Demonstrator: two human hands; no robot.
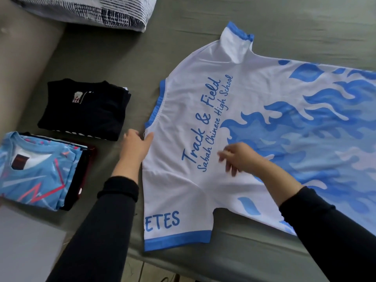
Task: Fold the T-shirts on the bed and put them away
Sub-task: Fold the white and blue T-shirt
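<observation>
Head view under soft, even daylight without glare; the white T-shirt (254, 123) is brightest, the green sheet (101, 53) dull. Faint shadows beneath the right hand (240, 157). Fingers motion-blurred; wide-angle bending and softness toward frame edges

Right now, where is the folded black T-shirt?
In the head view, the folded black T-shirt lies left on the bed, above the blue folded pile.
</observation>
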